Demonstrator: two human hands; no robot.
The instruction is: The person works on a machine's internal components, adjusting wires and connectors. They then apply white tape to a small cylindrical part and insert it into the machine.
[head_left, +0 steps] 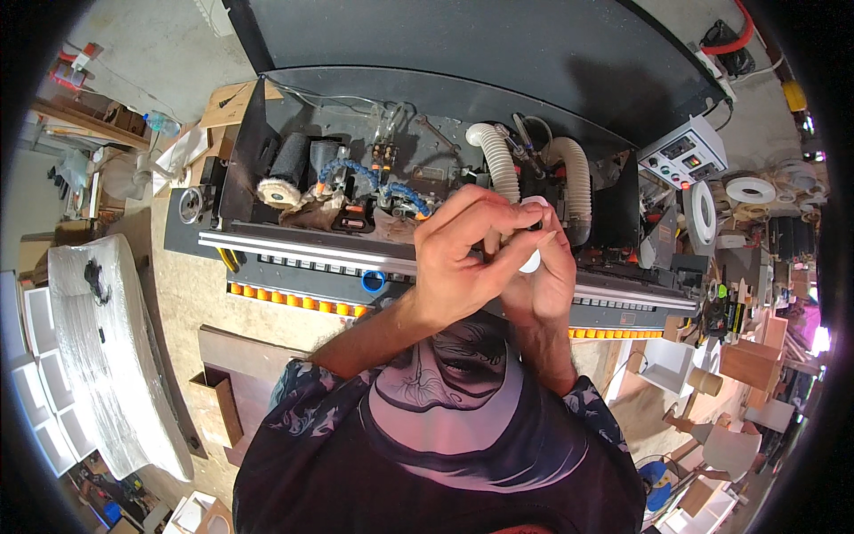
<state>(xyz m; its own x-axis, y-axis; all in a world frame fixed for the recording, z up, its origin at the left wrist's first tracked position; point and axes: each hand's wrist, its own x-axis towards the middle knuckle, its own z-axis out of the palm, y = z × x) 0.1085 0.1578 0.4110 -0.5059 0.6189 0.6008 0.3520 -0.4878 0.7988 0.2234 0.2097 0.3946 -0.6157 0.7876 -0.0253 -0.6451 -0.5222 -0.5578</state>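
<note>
My two hands are raised together in front of an opened machine. My left hand (463, 254) is closed, its thumb and finger pinching at a small smooth white piece (531, 263). Fingers of my right hand (547, 280) curl around the same piece from the other side. Only parts of its white rounded edge show between the fingers, so I cannot make out its kind. Behind the hands lies the open housing of the machine (400, 254), which has a long metal rail along its front.
Inside the housing are ribbed white hoses (578, 178), blue jointed hoses (356, 169), a dark roller (289, 169) and a wrench (436, 133). A control box (683, 156) stands at the right. A plastic-wrapped panel (116, 356) is at the left. White rolls (750, 190) lie far right.
</note>
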